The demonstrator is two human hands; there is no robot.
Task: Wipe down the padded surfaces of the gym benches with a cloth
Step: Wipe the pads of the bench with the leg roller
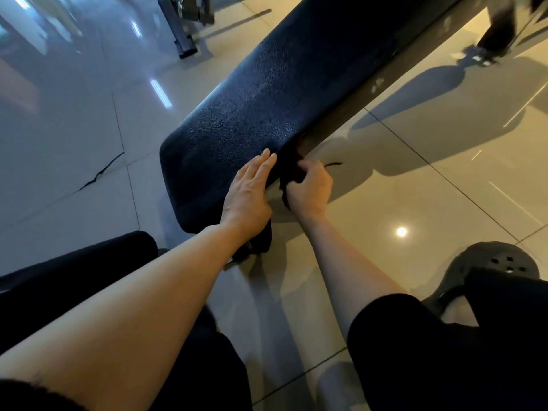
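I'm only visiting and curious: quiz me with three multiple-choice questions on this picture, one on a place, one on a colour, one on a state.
1. Where does the left hand rest?
A. on the bench pad
B. on the floor
C. on a shoe

2. What colour is the cloth?
A. white
B. yellow
C. dark

3. How is the right hand?
A. flat and empty
B. curled round the cloth
C. out of sight

Answers: 1 A, its straight fingers lie on the pad's edge; 2 C, it looks nearly black; 3 B, its fingers bunch the cloth beside the pad.

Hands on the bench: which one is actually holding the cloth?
The right hand, fingers curled round the dark cloth at the pad's side edge. The left hand lies flat on the bench pad, fingers straight.
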